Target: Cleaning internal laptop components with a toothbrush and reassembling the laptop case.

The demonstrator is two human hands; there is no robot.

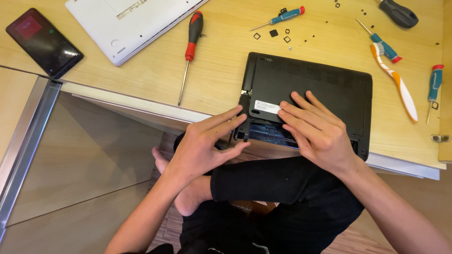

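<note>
A small black laptop (320, 82) lies upside down at the front edge of the wooden desk (221, 75), its battery bay facing me. My right hand (315, 129) rests flat on its underside near a white label, fingers spread. My left hand (209, 141) touches the laptop's near left corner by the hinge, fingertips against the black edge piece. Neither hand holds a tool.
A red-and-black screwdriver (189, 51) lies left of the laptop. A white laptop base (127, 21) and a dark phone (44, 41) sit at the far left. Small teal screwdrivers (282, 18), a toothbrush (398, 84), loose screws and rubber pads are scattered behind. My crossed legs are below.
</note>
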